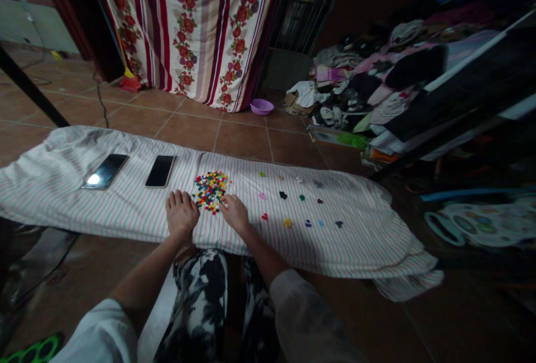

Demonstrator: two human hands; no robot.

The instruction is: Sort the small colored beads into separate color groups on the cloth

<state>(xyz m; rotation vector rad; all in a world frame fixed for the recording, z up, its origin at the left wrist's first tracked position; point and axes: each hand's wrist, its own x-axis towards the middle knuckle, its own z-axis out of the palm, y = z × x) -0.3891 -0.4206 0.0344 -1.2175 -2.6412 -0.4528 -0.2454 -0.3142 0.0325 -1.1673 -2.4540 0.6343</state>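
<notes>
A heap of small multicoloured pieces (211, 187), like beads or tiny blocks, lies on the striped cloth (364, 246). My left hand (182, 212) rests flat at the heap's left edge, fingers stretched out. At its lower right edge, my right hand (235, 213) has thumb and fingertips pinched together; whatever is between them is too small to make out. To the right, little single-colour clusters sit in rough rows, among them a red cluster (264, 216), a yellow cluster (287, 222), a black cluster (283, 195), a green cluster (302, 197) and a purple cluster (308, 223).
Two phones (159, 171) lie on the cloth left of the heap. Beyond the cloth-covered surface are a tiled floor, a purple basin (262, 107), a flowered curtain (205, 28) and a broom (130, 81). A large heap of clothes (377, 81) fills the right side.
</notes>
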